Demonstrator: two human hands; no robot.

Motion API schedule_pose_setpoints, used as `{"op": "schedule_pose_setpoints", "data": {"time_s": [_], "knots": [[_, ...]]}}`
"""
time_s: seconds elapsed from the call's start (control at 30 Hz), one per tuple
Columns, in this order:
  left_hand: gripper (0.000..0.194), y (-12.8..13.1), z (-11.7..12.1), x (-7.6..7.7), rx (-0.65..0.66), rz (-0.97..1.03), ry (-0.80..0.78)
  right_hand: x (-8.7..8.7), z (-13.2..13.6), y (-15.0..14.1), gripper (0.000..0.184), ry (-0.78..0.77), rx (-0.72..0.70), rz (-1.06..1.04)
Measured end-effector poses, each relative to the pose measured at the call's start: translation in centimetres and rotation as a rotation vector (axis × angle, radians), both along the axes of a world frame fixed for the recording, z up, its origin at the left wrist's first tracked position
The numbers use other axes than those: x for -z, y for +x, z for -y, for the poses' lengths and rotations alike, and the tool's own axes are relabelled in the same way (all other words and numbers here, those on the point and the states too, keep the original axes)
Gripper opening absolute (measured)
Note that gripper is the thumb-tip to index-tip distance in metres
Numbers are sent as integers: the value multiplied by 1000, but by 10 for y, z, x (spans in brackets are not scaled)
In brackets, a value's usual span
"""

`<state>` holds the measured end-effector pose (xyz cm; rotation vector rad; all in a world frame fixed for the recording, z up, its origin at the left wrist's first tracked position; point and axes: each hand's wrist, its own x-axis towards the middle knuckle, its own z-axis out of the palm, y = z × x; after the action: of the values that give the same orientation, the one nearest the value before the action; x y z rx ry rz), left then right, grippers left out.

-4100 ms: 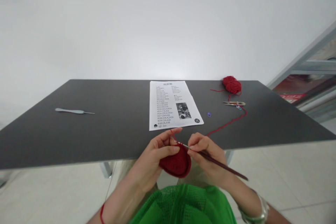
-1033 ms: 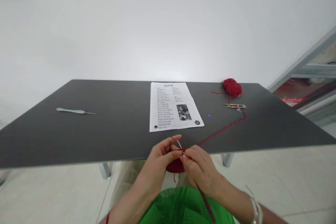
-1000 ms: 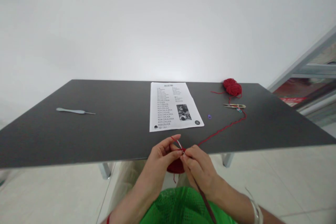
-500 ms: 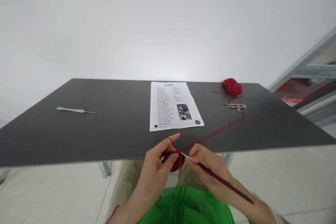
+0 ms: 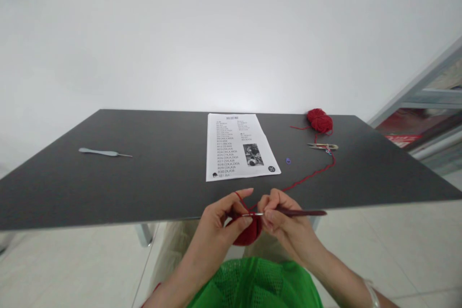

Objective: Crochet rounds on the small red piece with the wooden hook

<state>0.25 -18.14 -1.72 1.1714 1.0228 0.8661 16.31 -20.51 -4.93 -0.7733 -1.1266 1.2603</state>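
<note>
A red crocheted piece [image 5: 250, 232], partly hidden by fingers, sits cupped in the curled left hand [image 5: 220, 217], yarn looped over the raised forefinger. The right hand [image 5: 287, 217] pinches a dark crochet hook [image 5: 299, 212], its tip hard to make out beside the left fingers. Red yarn [image 5: 310, 178] crosses the dark desk [image 5: 144, 178] to a ball [image 5: 319, 121], past thread snips [image 5: 322, 146]; a printed pattern sheet [image 5: 234, 147] lies nearby, its small text barely legible.

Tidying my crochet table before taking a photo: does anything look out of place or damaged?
Nothing stands out as spilled or damaged. The one loose thing is the red yarn strand, which trails across the dark table from the yarn ball to the crocheted piece in the left hand, near the crochet hook in the right hand.
</note>
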Motion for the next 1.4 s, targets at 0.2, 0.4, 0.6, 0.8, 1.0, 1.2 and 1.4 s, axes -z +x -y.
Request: {"op": "schedule_pose_setpoints", "data": {"time_s": [0.2,0.4,0.6,0.8,1.0,1.2,1.4], "knots": [[49,11,3,7,-68,225,-258,27,10,-13,17,658,467,862],[43,3,-5,6,-25,365,-380,19,0,-6,16,684,339,688],[41,-9,-14,5,34,309,-313,-5,-2,6,14,402,169,465],[37,-15,-18,4,175,238,-332,-23,-3,19,18,364,1,505],[40,-17,-20,-3,217,195,-373,-32,-6,21,27,229,-37,387],[38,-19,-24,-4,263,181,-383,-35,-9,24,28,272,-63,432],[35,-22,-29,-3,339,179,-399,-37,-13,31,23,224,-157,402]]}}
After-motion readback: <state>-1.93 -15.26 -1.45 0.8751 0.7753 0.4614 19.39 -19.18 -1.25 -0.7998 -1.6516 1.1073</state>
